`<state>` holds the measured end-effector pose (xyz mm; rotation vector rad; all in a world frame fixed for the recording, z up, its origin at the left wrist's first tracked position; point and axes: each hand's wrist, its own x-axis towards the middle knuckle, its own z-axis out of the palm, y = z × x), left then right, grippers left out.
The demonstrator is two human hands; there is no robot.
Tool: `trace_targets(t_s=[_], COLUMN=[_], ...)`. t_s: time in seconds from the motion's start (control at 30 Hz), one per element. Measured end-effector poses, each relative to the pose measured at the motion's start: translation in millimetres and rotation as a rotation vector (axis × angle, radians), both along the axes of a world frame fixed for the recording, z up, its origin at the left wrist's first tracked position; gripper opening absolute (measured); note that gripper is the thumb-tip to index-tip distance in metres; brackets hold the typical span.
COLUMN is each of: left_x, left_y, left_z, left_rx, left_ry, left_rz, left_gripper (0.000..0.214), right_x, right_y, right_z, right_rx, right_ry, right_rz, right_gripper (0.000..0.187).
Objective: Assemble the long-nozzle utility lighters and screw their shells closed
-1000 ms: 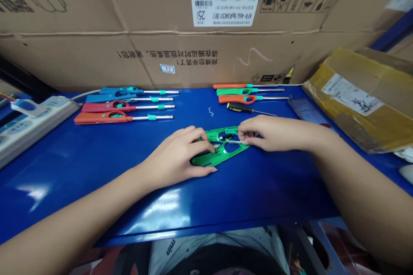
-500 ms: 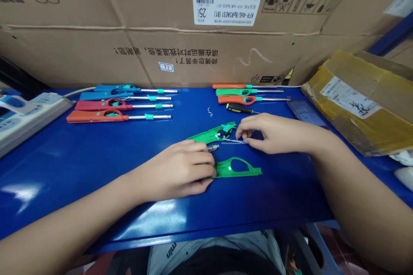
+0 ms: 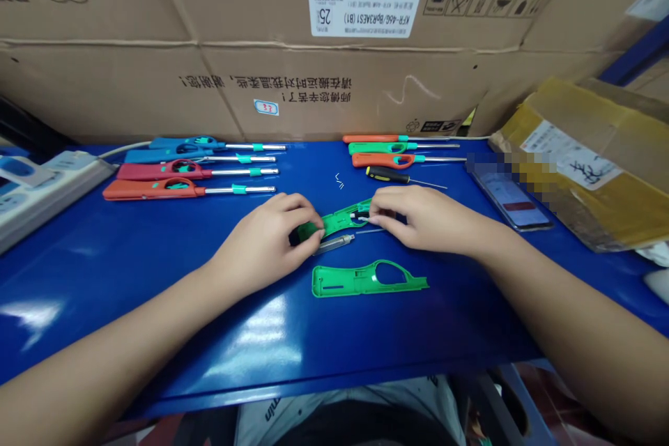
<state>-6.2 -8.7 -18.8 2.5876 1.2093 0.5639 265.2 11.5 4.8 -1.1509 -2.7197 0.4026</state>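
My left hand is closed on the left end of an open green lighter casing half. Fingers of my right hand pinch a thin white wire at that half's trigger end, covering part of it. Just below lies a clear narrow fuel tank with a metal tip, close to my left fingertips. A thin pale strip runs under my right fingers. Nearer me, the other green casing half rests on the table, inner side up, touched by neither hand.
Several long lighters lie in a row at the left. Three more lie behind my right hand, beside a black-and-yellow screwdriver. A phone, a taped carton and a white power strip flank the work area.
My left hand has left the nearer casing half and moved up to the farther one. My right hand has shifted left onto the trigger end. More of the phone and screwdriver shows.
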Motion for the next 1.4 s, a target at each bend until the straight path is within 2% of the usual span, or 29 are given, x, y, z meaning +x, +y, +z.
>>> trace_targets(t_s=[0.1, 0.3, 0.4, 0.5, 0.6, 0.77, 0.87, 1.13, 1.23, 1.4], left_x=[-0.3, -1.9, -0.8, 1.9, 4.3, 4.8, 4.0, 4.8, 5.2, 4.3], left_y=[4.2, 9.6, 7.9, 3.3, -1.9, -6.5, -7.0, -2.4, 0.1, 0.1], left_z=[-5.8, -10.4, -10.3, -7.8, -4.0, -1.5, -2.6, -6.6, -7.0, -7.7], left_rx=[-0.017, 0.045, 0.087, 0.148, 0.177, 0.090, 0.051, 0.025, 0.025, 0.091], left_ry=[-0.054, -0.049, -0.044, -0.075, -0.114, -0.086, -0.040, -0.046, -0.091, -0.129], left_rz=[0.028, 0.056, 0.066, 0.034, -0.068, -0.221, -0.309, -0.281, -0.244, -0.160], left_gripper=[0.021, 0.023, 0.024, 0.024, 0.020, 0.018, 0.025, 0.020, 0.019, 0.023], right_x=[-0.5, 2.0, 5.3, 8.3, 8.1, 1.5, -1.1, 2.3, 1.8, -3.1], right_y=[0.5, 1.6, 1.5, 2.5, 4.0, 6.0, 6.7, 5.5, 1.3, -10.0], right_z=[-0.2, 0.4, 3.7, 6.7, 5.4, -5.3, -10.5, -5.8, 2.8, 18.1], right_rx=[-0.003, -0.112, -0.102, -0.016, 0.048, 0.191, 0.195, 0.224, 0.160, -0.085], right_ry=[0.041, 0.098, 0.092, 0.060, 0.039, 0.037, -0.010, 0.038, 0.111, 0.422], right_rz=[-0.017, 0.150, 0.164, 0.125, 0.098, -0.076, -0.116, -0.159, -0.209, -0.221], right_gripper=[0.016, 0.017, 0.013, 0.014, 0.011, 0.010, 0.015, 0.012, 0.013, 0.017])
